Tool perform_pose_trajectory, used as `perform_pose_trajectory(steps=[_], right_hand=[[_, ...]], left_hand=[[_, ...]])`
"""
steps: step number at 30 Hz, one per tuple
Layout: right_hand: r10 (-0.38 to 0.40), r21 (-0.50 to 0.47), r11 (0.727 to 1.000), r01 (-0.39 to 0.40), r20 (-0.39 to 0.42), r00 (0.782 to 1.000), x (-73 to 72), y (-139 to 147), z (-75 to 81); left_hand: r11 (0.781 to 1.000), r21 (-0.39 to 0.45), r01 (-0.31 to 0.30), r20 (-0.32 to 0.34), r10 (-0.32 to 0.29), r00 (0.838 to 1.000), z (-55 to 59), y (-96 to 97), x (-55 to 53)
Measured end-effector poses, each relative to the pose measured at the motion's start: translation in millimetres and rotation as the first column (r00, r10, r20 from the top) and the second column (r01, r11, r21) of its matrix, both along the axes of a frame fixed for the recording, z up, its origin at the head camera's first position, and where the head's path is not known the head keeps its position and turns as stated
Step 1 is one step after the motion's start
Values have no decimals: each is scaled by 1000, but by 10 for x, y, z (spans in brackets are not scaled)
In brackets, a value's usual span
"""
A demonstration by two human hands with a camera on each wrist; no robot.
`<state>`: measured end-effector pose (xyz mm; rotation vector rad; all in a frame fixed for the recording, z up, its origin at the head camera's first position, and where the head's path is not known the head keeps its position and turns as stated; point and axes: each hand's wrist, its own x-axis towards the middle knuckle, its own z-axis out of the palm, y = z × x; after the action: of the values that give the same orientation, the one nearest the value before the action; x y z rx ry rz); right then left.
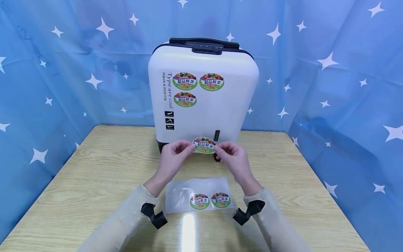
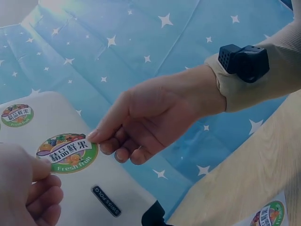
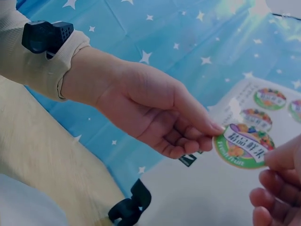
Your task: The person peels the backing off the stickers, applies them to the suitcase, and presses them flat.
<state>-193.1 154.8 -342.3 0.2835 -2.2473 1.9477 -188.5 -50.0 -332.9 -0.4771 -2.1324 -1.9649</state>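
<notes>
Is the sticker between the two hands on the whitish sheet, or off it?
Off. The left hand and right hand pinch the sticker at opposite edges, in front of the suitcase, away from the sheet.

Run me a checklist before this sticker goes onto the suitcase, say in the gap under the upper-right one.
1. Grip on the held sticker: ok, left hand and right hand pinch opposite ends.
2. Printed side outward: ok, lettering reads upright in the head view.
3. Suitcase standing on the table: ok.
4. Gap under the upper-right sticker: ok, bare.
5. Held sticker level with that gap: not ok, it's lower, near the suitcase's bottom.
6. Sticky back clean: cannot tell, it's hidden.
</notes>
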Motion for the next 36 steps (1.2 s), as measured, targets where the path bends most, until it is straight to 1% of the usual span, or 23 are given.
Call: perform_pose_trajectory(steps=[1,4,7,14,17,19,23,25,29,36], right_hand=[[0,3,1000,0,-12,1000,-14,3,14],[8,9,1000,-7,-51,999,-57,17,56],[4,13,1000,-3,-74,997,-94,26,112],[-48,32,998,52,-107,993,-179,44,272],[-63,49,996,69,-111,992,-202,41,335],[-71,59,995,78,-117,991,-215,44,371],[-88,40,995,94,-126,988,-253,43,443],[-97,32,994,102,-131,987,-281,42,481],[-99,25,994,104,-144,985,-339,53,547],[-126,-7,992,126,-136,983,-410,56,633]], left_hand=[[1000,4,-4,-1,4,1000,44,12,16],[1000,24,-17,4,17,1000,97,44,-11],[999,41,-26,3,26,1000,144,75,-35],[998,40,-58,-48,60,997,227,146,-87],[996,49,-79,-53,81,995,252,166,-116],[995,61,-81,-44,84,995,248,176,-167],[994,90,-62,-21,64,998,200,186,-325],[994,98,-52,-21,54,998,178,189,-408],[992,113,-53,-29,56,998,218,206,-487],[989,140,-49,-46,56,997,297,236,-557]])
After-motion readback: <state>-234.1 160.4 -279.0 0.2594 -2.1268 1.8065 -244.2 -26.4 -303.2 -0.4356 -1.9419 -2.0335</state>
